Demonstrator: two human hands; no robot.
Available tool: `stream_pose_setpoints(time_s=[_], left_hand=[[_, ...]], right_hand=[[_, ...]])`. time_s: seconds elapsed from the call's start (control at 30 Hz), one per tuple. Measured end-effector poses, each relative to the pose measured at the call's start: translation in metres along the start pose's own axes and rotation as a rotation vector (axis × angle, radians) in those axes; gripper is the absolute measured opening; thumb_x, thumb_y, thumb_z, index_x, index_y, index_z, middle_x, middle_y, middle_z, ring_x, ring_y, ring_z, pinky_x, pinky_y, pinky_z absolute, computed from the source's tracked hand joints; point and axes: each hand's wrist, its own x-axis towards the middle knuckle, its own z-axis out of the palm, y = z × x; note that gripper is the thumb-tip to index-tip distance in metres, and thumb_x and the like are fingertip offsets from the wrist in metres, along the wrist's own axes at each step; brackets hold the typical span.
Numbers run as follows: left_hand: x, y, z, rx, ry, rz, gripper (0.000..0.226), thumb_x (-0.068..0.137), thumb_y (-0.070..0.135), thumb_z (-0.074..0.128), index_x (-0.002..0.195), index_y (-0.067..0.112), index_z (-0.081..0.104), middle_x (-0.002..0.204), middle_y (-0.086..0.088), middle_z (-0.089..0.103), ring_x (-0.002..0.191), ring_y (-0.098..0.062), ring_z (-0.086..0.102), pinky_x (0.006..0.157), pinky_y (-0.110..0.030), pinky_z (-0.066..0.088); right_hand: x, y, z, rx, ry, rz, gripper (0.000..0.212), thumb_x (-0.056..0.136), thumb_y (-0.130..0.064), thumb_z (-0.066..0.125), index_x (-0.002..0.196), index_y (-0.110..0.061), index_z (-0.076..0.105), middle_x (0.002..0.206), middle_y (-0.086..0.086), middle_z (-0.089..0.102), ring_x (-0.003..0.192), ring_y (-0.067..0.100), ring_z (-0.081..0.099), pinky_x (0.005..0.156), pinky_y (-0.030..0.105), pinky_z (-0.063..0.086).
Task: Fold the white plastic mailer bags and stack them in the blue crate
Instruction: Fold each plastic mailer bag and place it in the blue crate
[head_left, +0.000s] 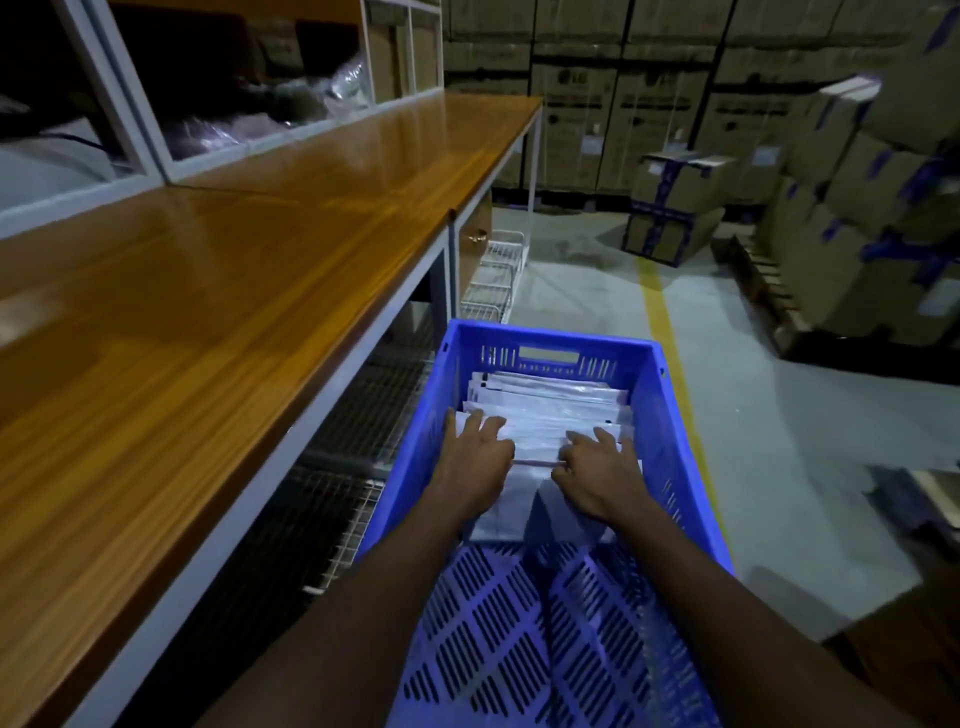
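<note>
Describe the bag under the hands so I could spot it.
Start at the blue crate beside the long wooden table. White mailer bags overlap in its far half. Yours is the nearest bag, under the left hand and right hand, bordering the bare crate floor.

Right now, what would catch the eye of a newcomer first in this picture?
The blue crate at bottom centre stands out, with white bags stacked at its far end. The left hand and right hand rest on that stack. A long wooden bench runs along the left, and cardboard boxes fill the background.
</note>
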Motion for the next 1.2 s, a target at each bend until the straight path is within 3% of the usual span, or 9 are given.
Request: stream_pose_setpoints(time_s=[0.07,0.13,0.23,0.3,0.37,0.5,0.7,0.97,1.2], left_hand=[[0.01,0.002,0.011,0.01,-0.004,0.013,0.018,0.092,0.021,0.061,0.108,0.018,0.07,0.15,-0.008,0.043,0.141,-0.033,0.033,0.112,-0.064,0.014],[0.017,0.002,0.022,-0.002,-0.007,0.001,0.02,0.094,0.022,0.058,0.111,0.018,0.068,0.15,-0.008,0.042,0.14,-0.032,0.033,0.112,-0.061,0.014],[0.02,-0.001,0.033,-0.006,0.028,0.017,0.025,0.097,0.026,0.054,0.12,0.021,0.062,0.153,-0.008,0.039,0.141,-0.031,0.031,0.114,-0.057,0.013],[0.021,-0.003,0.033,-0.007,-0.06,0.015,0.051,0.095,0.042,0.056,0.141,0.023,0.044,0.162,-0.01,0.02,0.149,-0.031,0.014,0.115,-0.059,0.006],[0.02,-0.003,0.033,0.084,-0.17,0.052,0.097,0.084,0.064,0.061,0.156,0.024,0.011,0.165,-0.013,-0.005,0.15,-0.037,-0.004,0.113,-0.066,-0.001],[0.019,-0.007,0.045,0.293,-0.249,0.087,0.129,0.074,0.068,0.069,0.153,0.024,-0.023,0.16,-0.017,-0.025,0.147,-0.044,-0.018,0.111,-0.07,-0.008],[0.032,-0.005,0.039,0.304,-0.129,0.025,0.105,0.091,0.057,0.056,0.154,0.02,-0.02,0.162,-0.018,-0.017,0.148,-0.043,-0.012,0.111,-0.066,-0.01],[0.022,-0.002,0.016,0.393,-0.18,-0.037,0.115,0.085,0.059,0.063,0.154,0.015,-0.018,0.161,-0.023,-0.014,0.148,-0.045,-0.012,0.108,-0.068,-0.014],[-0.006,-0.008,-0.077,0.357,-0.044,-0.105,0.102,0.09,0.062,0.055,0.157,0.016,-0.007,0.163,-0.022,0.002,0.148,-0.048,-0.005,0.108,-0.071,-0.012]], right_hand=[[0.006,0.003,0.009,0.028,0.003,0.005,0.054,0.093,-0.054,0.051,0.136,-0.023,0.047,0.163,0.005,0.02,0.148,0.033,0.015,0.117,0.059,0.01],[0.011,0.003,0.019,-0.04,-0.062,-0.021,0.09,0.083,-0.066,0.059,0.154,-0.029,0.018,0.166,0.008,-0.006,0.151,0.037,0.0,0.116,0.063,0.003],[0.017,0.001,0.033,-0.147,-0.082,-0.06,0.11,0.08,-0.069,0.063,0.157,-0.033,-0.007,0.164,0.012,-0.016,0.15,0.041,-0.009,0.114,0.066,-0.004],[0.02,0.001,0.038,-0.161,-0.041,-0.041,0.102,0.086,-0.068,0.055,0.157,-0.031,-0.009,0.165,0.013,-0.013,0.15,0.041,-0.007,0.116,0.067,-0.002],[0.021,0.001,0.038,-0.157,-0.041,0.002,0.103,0.087,-0.069,0.053,0.157,-0.029,-0.011,0.165,0.013,-0.013,0.151,0.04,-0.008,0.118,0.064,0.0],[0.019,0.004,0.039,-0.115,-0.075,0.046,0.119,0.078,-0.07,0.064,0.153,-0.033,-0.021,0.163,0.015,-0.02,0.149,0.042,-0.015,0.118,0.062,-0.004],[0.024,0.008,0.044,-0.141,-0.005,0.078,0.118,0.08,-0.065,0.066,0.154,-0.032,-0.019,0.163,0.017,-0.018,0.149,0.043,-0.012,0.12,0.061,-0.001],[0.019,0.002,0.031,-0.172,-0.031,0.085,0.115,0.081,-0.062,0.067,0.156,-0.028,-0.014,0.164,0.018,-0.013,0.15,0.043,-0.008,0.118,0.063,0.0],[-0.003,-0.033,-0.031,-0.124,0.144,0.043,0.087,0.095,-0.062,0.044,0.158,-0.024,-0.003,0.165,0.015,-0.004,0.151,0.041,0.001,0.116,0.064,0.008]])
